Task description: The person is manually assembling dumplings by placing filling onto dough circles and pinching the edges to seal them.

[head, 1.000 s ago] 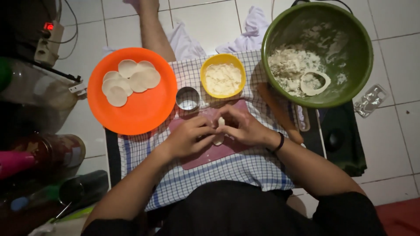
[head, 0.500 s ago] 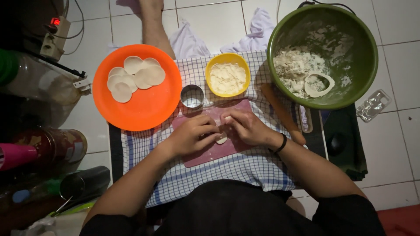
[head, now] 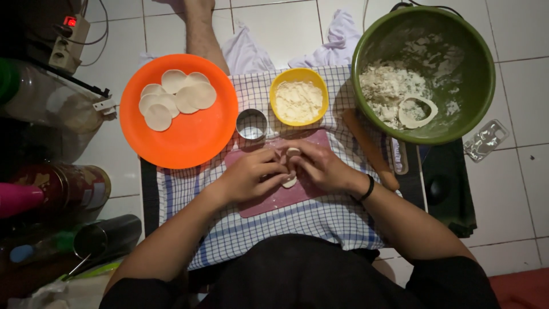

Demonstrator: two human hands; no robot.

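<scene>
On a checked cloth (head: 297, 220) lies our pink mat (head: 269, 197). Above it, our left hand (head: 251, 174) and right hand (head: 323, 169) meet, fingers curled, pinching a soft pale dough piece (head: 291, 167). A round metal cutter (head: 251, 124) stands just beyond the mat.

Dough piece (head: 291, 181) mostly behind fingers (head: 278, 169)

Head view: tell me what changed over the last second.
Little. Both hands, left hand and right hand, stay pinched on the small dough piece over the pink board; the fingers only shifted slightly around it. The orange plate, yellow bowl, metal cutter and green bowl stayed put.
</scene>
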